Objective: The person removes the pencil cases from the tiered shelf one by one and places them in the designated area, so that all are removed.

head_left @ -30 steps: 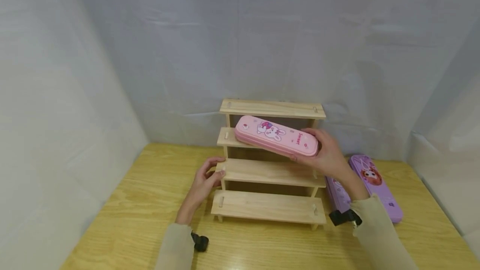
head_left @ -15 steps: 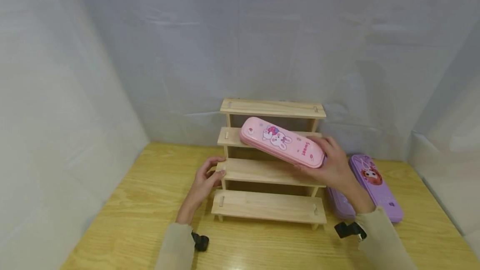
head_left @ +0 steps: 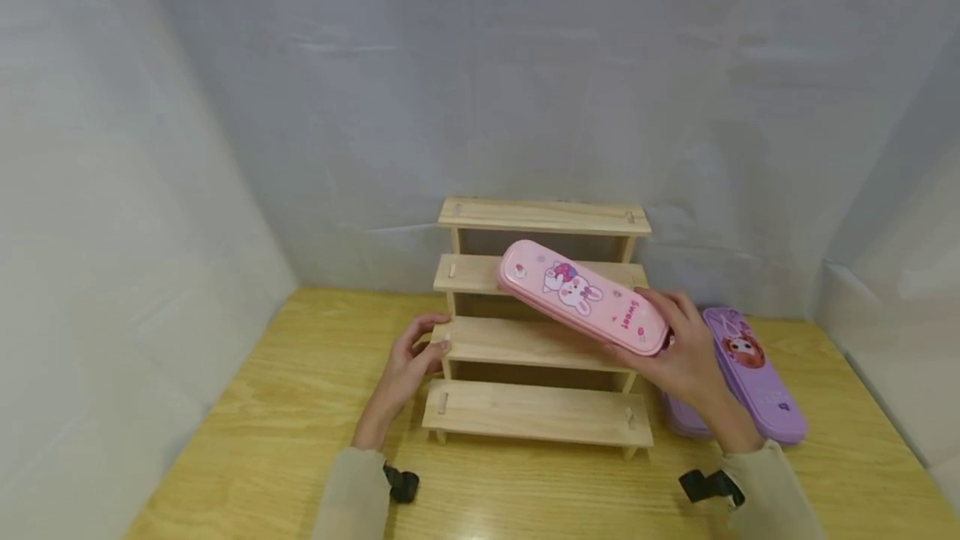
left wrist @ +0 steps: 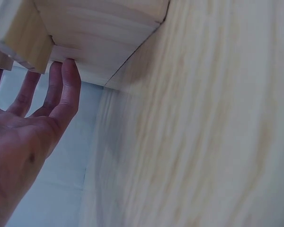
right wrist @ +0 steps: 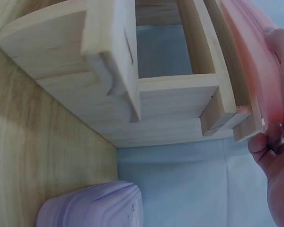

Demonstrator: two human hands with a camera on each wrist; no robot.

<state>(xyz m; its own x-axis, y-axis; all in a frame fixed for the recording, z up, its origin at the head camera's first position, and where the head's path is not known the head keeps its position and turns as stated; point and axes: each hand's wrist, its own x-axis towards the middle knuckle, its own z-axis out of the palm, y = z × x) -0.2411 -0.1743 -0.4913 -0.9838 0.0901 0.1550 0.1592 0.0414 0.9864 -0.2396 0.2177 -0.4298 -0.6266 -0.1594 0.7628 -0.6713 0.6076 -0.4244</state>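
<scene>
My right hand (head_left: 678,348) grips the right end of a pink pencil case (head_left: 577,298) with a bunny and the word "Sweet" on its lid. The case is tilted, its left end higher, in front of the upper steps of a wooden stepped display rack (head_left: 532,411). In the right wrist view the pink case (right wrist: 255,52) shows beside the rack's upper boards. My left hand (head_left: 408,361) holds the left end of the rack's second step from the bottom, thumb on the board. In the left wrist view the left hand's fingertips (left wrist: 70,66) touch the wood.
Two purple pencil cases lie on the wooden table (head_left: 247,407) right of the rack: one with a cartoon girl (head_left: 757,377), the other (head_left: 684,415) partly hidden by my right arm. Pale sheeting (head_left: 555,90) stands behind the rack and at both sides.
My right hand has moved right and down with the pink pencil case, which tilts more steeply than before. My left hand stays at the same place on the rack.
</scene>
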